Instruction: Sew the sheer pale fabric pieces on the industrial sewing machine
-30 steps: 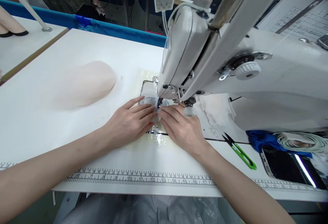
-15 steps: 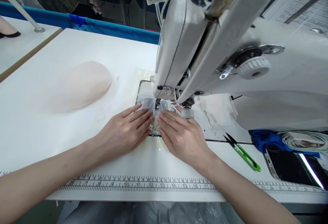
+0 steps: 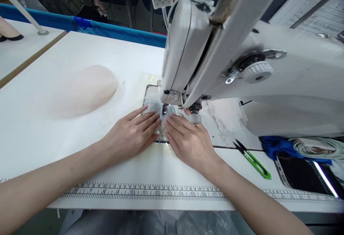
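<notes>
My left hand (image 3: 134, 131) lies flat with its fingers stretched out, just left of the presser foot (image 3: 164, 110) of a white sewing machine (image 3: 180, 48). Under its fingertips is a small piece of sheer whitish fabric (image 3: 153, 108), partly hidden. My right hand (image 3: 189, 138) rests flat on the other side of the foot, fingers extended, their tips by the needle plate (image 3: 161, 134). Whether the fabric runs under the right fingertips is hard to make out. Neither hand grips anything. The needle tip is too small to see.
A pale beige moulded cup (image 3: 91, 90) lies on the table to the left. Green-handled thread snips (image 3: 254, 161), a phone (image 3: 303, 176), a coiled cable (image 3: 319, 147) and folded light cloth (image 3: 227, 113) are on the right. A printed ruler strip (image 3: 150, 192) follows the front edge.
The view has shifted slightly, so the machine sits a little differently in frame. Both hands stay flat beside the presser foot, nearly where they were.
</notes>
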### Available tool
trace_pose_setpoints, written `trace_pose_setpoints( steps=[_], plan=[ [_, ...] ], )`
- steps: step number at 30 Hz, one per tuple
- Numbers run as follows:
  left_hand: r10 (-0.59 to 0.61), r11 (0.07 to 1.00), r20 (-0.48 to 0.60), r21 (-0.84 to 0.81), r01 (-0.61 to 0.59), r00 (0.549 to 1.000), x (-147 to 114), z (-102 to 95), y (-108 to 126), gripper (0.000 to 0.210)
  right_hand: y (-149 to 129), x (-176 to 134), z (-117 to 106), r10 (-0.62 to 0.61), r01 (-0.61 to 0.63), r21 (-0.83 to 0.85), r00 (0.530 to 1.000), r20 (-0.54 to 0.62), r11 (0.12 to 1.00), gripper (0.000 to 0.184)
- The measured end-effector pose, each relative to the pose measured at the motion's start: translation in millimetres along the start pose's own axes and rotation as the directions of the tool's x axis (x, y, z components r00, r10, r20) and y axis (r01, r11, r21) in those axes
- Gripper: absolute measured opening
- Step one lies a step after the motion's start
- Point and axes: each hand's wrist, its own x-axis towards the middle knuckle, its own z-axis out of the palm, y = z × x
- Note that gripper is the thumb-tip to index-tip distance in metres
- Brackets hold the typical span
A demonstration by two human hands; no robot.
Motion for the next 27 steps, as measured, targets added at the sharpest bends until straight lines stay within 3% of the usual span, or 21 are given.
trace_pose_setpoints(
  steps=[6, 17, 27],
  plan=[
    [-0.044, 0.999, 0.007, 0.007, 0.043, 0.999, 0.7, 3.1, -3.0, 0.035, 3.8, 3.3, 4.3, -0.008, 0.008, -0.037, 1.0, -0.025, 0.999, 0.027],
    [-0.017, 0.999, -0.016, 0.034, 0.018, 1.0, -2.7, -7.0, 12.3, 0.029, 6.7, -0.3, 3.7, -0.035, 0.033, -0.078, 0.999, -0.02, 0.996, 0.036],
    [-0.034, 0.998, -0.014, 0.054, 0.034, 0.999, -1.5, -4.0, 7.4, 0.03, 11.1, 2.4, 8.8, -0.052, 0.049, -0.121, 0.998, -0.029, 0.991, 0.04]
  ],
)
